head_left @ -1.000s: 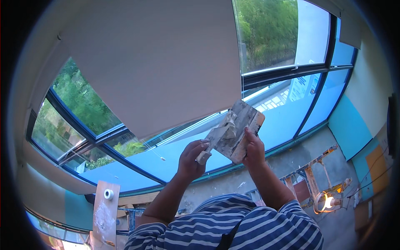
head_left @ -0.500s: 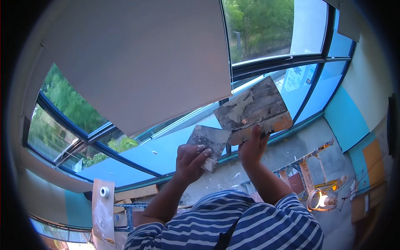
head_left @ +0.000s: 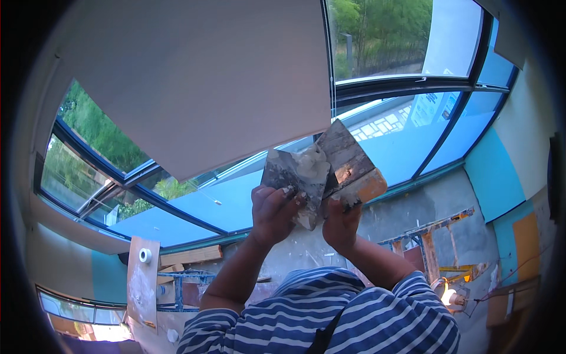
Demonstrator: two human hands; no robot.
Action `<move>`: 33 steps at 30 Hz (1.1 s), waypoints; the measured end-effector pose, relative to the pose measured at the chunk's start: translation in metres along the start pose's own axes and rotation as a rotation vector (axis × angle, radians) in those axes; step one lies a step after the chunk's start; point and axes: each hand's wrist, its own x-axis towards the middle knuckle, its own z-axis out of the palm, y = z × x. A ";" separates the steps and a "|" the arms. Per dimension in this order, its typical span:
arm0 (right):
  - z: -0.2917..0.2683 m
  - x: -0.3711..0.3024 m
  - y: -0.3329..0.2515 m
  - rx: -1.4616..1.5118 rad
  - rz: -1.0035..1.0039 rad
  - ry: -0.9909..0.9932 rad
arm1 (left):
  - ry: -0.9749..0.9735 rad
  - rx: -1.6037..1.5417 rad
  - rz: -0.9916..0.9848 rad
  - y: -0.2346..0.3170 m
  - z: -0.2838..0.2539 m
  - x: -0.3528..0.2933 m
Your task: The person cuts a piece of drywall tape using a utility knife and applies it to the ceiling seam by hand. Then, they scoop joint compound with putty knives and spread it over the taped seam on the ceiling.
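My left hand (head_left: 274, 215) grips a flat grey putty scraper (head_left: 277, 168), its fingers curled over the plate. A thick lump of pale putty (head_left: 311, 167) lies on that plate, and some is smeared near my fingertips. My right hand (head_left: 341, 227) is closed on a larger square putty board (head_left: 345, 150), smeared grey with an orange-brown strip along its lower part. The board is tilted, and the scraper's edge overlaps its left side in this view. Whether the two touch along the whole edge I cannot tell. Both are held up in front of my striped shirt.
A big pale roller blind (head_left: 206, 76) hangs ahead, with dark-framed windows (head_left: 407, 85) around it. Low on the right are a paint-stained scaffold frame (head_left: 427, 236) and a lit lamp (head_left: 451, 296). A plank (head_left: 141, 289) with a white roll (head_left: 145, 255) stands left.
The board has moved left and tilted, coming behind the scraper. A lump of putty now sits on the scraper, and the board shows less of it. My right hand has moved closer to my left.
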 end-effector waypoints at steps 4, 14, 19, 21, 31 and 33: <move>-0.005 -0.002 -0.007 -0.237 -0.106 -0.241 | 0.063 0.066 0.015 -0.015 -0.001 -0.001; -0.067 0.018 0.025 -0.356 0.279 -0.108 | 0.270 0.536 0.079 -0.109 -0.043 0.011; -0.108 0.004 0.048 -0.633 0.290 -0.035 | 0.285 0.732 0.069 -0.149 -0.113 0.051; -0.110 -0.008 0.054 -0.736 0.355 -0.079 | 0.463 0.827 0.094 -0.160 -0.145 0.074; -0.138 -0.048 0.124 -0.781 0.412 -0.316 | 0.892 0.784 0.095 -0.126 -0.333 0.244; -0.138 -0.039 0.148 -0.631 0.588 -0.385 | 0.928 0.905 0.114 -0.099 -0.376 0.285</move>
